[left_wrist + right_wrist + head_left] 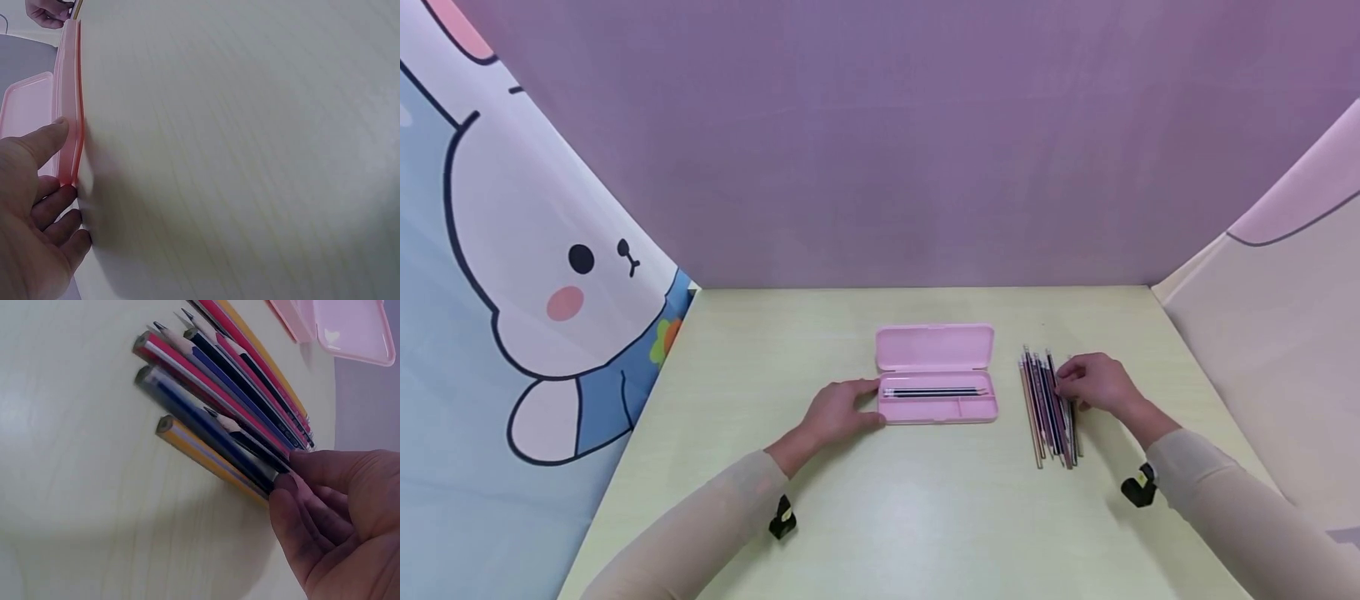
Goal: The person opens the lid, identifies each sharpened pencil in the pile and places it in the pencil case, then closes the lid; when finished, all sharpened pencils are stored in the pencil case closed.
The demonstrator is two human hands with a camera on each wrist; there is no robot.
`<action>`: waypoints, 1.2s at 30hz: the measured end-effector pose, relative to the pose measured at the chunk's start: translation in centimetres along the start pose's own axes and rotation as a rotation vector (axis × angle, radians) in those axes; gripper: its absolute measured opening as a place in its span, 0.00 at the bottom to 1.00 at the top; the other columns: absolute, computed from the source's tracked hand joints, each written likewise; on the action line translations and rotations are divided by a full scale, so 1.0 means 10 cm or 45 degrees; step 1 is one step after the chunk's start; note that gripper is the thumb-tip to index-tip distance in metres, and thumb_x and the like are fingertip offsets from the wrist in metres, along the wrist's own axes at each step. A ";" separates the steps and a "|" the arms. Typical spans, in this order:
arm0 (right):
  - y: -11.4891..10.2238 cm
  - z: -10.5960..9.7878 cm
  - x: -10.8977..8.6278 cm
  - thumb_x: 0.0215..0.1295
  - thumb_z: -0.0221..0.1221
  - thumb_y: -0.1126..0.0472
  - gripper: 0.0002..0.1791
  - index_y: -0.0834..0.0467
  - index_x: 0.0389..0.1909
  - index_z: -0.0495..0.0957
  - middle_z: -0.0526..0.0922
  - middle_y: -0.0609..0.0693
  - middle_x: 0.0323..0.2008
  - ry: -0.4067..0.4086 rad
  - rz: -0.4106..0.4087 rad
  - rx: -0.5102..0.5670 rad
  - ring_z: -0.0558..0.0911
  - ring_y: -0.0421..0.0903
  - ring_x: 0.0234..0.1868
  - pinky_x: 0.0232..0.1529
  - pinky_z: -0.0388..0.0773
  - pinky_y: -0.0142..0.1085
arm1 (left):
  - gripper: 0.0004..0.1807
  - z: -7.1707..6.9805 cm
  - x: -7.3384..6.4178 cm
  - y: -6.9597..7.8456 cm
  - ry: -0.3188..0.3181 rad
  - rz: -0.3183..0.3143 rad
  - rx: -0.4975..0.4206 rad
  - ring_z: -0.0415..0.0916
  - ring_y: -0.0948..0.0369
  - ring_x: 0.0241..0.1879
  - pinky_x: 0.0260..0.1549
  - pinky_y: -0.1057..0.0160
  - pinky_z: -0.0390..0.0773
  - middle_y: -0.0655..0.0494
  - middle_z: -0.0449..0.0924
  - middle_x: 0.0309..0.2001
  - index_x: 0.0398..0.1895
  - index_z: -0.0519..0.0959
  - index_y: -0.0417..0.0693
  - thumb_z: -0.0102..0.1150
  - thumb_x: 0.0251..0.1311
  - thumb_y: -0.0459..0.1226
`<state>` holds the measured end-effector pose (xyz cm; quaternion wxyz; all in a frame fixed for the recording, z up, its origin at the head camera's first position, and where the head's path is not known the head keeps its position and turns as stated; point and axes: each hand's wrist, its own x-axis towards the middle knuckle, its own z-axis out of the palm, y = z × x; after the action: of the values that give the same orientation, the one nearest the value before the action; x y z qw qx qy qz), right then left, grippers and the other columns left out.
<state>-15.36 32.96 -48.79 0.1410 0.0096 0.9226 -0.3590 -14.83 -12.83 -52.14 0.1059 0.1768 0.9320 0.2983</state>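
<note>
An open pink pencil case point(925, 410) lies on the table with its lid point(935, 347) tipped back. A few dark striped pencils point(932, 392) rest in its rear compartment. My left hand point(838, 412) holds the case's left end, thumb at the front wall point(69, 147) and fingers round the end. To the right of the case is a loose bundle of striped pencils point(1037, 400) in red, blue, black and yellow. My right hand point(1097, 382) is at the bundle's right side, its thumb and fingers pinching a dark pencil point(253, 445) near its far end.
The pale wooden table point(865, 517) runs up to a purple backdrop point(925, 150). On the left hangs a cloth with a rabbit print point(550, 275), and on the right a pale cloth point(1285, 317). Each sleeve has a small black device near the cuff.
</note>
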 end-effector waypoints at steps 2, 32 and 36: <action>-0.01 0.01 0.01 0.63 0.66 0.64 0.17 0.71 0.49 0.80 0.88 0.57 0.36 0.011 0.012 -0.012 0.86 0.49 0.33 0.29 0.88 0.42 | 0.38 0.00 0.00 0.00 0.001 0.001 -0.004 0.72 0.49 0.70 0.70 0.44 0.70 0.55 0.77 0.68 0.72 0.74 0.58 0.73 0.57 0.51; -0.22 0.01 0.07 0.58 0.67 0.64 0.05 0.63 0.30 0.83 0.86 0.50 0.19 0.034 0.090 -0.289 0.84 0.43 0.21 0.24 0.75 0.33 | 0.38 -0.02 -0.01 -0.01 -0.002 0.017 -0.008 0.72 0.49 0.70 0.70 0.45 0.71 0.55 0.78 0.67 0.72 0.74 0.56 0.73 0.57 0.51; -0.23 0.02 0.09 0.57 0.66 0.65 0.05 0.64 0.28 0.83 0.86 0.52 0.20 0.038 0.121 -0.298 0.83 0.44 0.21 0.24 0.75 0.33 | 0.38 -0.02 -0.01 -0.01 -0.002 0.022 -0.005 0.72 0.50 0.70 0.70 0.45 0.70 0.55 0.78 0.68 0.72 0.74 0.56 0.73 0.58 0.51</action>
<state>-16.44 31.08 -47.63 0.1442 0.0422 0.9587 -0.2415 -14.83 -13.06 -52.02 0.1046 0.1848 0.9297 0.3010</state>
